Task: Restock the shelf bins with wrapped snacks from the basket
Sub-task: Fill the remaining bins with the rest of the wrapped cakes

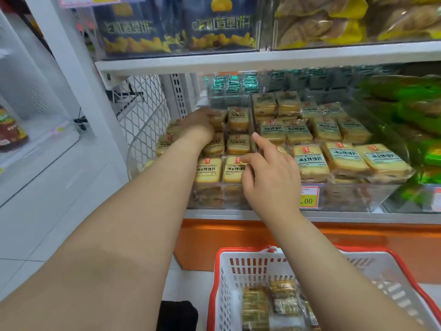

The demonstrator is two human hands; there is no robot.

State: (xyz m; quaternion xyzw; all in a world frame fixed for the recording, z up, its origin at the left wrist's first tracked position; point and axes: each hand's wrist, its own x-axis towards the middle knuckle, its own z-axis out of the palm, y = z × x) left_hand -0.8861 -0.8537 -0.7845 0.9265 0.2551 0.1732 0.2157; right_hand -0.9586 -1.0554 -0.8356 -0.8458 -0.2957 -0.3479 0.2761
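Two clear shelf bins hold yellow wrapped snack packs with green-and-white labels. My left hand [199, 125] reaches deep into the left bin [210, 197], its fingers curled over a pack [217, 119] at the back. My right hand [269, 173] is at the front of the same bin, with the index finger pointing up along the divider and the thumb and other fingers pinching the front pack [235, 172]. The right bin [353, 197] is full of the same packs. The white basket with a red rim [216, 278] stands on the floor below, with several packs [256, 306] inside.
An upper shelf [238, 60] with dark blue snack bags hangs close above the bins. Green packs [417, 111] fill a bin at the right. A price tag [309, 197] sits on the bin front. White wire mesh [143, 111] is left of the bins, and an orange base runs below.
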